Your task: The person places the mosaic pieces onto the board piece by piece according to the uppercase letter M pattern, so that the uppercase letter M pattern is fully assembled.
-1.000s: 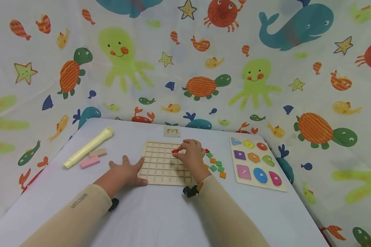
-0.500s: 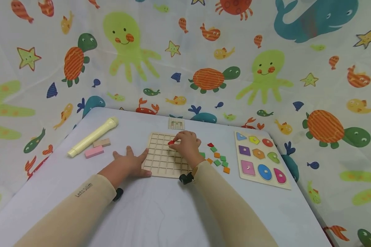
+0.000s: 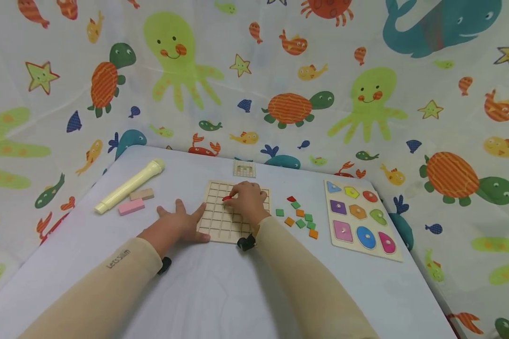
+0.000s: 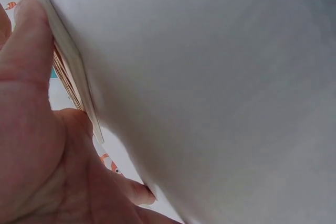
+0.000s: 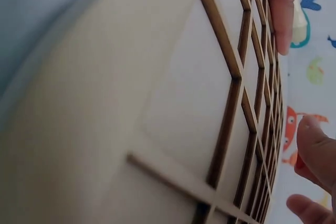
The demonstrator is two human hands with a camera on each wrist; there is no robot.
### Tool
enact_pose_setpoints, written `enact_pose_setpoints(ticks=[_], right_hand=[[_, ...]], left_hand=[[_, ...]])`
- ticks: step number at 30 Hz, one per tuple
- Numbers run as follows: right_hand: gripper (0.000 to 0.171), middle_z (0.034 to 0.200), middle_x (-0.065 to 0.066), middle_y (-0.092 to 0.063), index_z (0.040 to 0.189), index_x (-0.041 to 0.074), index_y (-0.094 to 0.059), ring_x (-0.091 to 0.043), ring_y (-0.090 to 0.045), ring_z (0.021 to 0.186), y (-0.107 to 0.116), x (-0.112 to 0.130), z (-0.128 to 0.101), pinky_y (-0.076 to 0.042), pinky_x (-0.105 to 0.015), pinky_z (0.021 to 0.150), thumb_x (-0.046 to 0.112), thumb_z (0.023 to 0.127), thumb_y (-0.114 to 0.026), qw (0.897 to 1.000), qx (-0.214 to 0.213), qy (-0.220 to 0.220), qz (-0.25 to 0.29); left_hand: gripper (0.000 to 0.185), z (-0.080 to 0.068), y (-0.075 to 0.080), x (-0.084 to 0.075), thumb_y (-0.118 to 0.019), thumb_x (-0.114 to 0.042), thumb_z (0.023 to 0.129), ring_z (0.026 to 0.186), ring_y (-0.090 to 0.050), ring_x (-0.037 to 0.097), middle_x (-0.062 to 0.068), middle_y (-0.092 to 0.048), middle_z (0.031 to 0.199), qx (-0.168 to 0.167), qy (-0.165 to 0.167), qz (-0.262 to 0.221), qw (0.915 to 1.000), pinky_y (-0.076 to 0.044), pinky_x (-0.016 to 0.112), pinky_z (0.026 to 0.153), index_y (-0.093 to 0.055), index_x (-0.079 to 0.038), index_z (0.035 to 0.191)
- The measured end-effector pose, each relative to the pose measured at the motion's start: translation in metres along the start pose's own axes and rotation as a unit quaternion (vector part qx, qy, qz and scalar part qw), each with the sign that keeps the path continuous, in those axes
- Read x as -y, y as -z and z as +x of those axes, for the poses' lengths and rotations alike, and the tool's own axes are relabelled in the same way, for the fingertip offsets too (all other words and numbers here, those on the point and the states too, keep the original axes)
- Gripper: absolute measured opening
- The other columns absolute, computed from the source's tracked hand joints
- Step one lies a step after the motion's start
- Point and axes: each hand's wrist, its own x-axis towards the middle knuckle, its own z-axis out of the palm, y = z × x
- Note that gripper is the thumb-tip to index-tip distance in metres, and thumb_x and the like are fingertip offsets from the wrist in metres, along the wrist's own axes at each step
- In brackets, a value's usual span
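A yellow tube (image 3: 129, 187), a tan block (image 3: 142, 194) and a pink block (image 3: 131, 206) lie left; a shape puzzle (image 3: 360, 218) lies right, before the sea-creature curtain (image 3: 254, 75).

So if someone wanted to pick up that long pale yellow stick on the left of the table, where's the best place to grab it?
Probably around the middle of the yellow stick, from above. It lies flat and slanted, its thicker end toward the far side, with bare table along its left side; the pink block lies close on the right.
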Motion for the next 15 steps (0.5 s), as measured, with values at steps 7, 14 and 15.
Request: enact_pose_setpoints(ticks=[7, 14, 15], right_hand=[[0.025, 0.128, 0.003, -0.068, 0.094, 0.031, -0.077, -0.028, -0.051, 0.127, -0.01, 0.006, 0.004, -0.033, -0.062, 0.109, 0.053, 0.088, -0.085, 1.0, 0.013, 0.006, -0.016], [0.024, 0.117, 0.003, -0.07, 0.09, 0.031, -0.077, -0.027, -0.053, 0.117, -0.011, 0.015, 0.01, -0.032, -0.065, 0.108, 0.051, 0.085, -0.088, 1.0, 0.01, 0.005, -0.021], [0.024, 0.116, 0.003, -0.07, 0.09, 0.031, -0.077, -0.028, -0.053, 0.116, -0.011, 0.016, 0.011, -0.033, -0.066, 0.108, 0.051, 0.085, -0.088, 1.0, 0.011, 0.006, -0.022]], left_hand=[[0.114, 0.002, -0.006, 0.0, -0.077, -0.074, 0.083, 0.142, 0.006, 0.085, 0.043, 0.007, 0.169, 0.003, 0.006, -0.007, 1.0, -0.028, 0.098, 0.092, -0.016, -0.035, 0.171], [0.114, 0.005, -0.007, 0.003, -0.074, -0.076, 0.083, 0.141, 0.003, 0.086, 0.043, 0.005, 0.169, -0.005, 0.001, 0.008, 1.0, -0.029, 0.097, 0.093, -0.015, -0.035, 0.172], [0.114, 0.005, -0.006, 0.003, -0.074, -0.076, 0.084, 0.141, 0.004, 0.086, 0.043, 0.005, 0.169, -0.006, 0.002, 0.007, 1.0, -0.029, 0.097, 0.093, -0.015, -0.036, 0.172]])
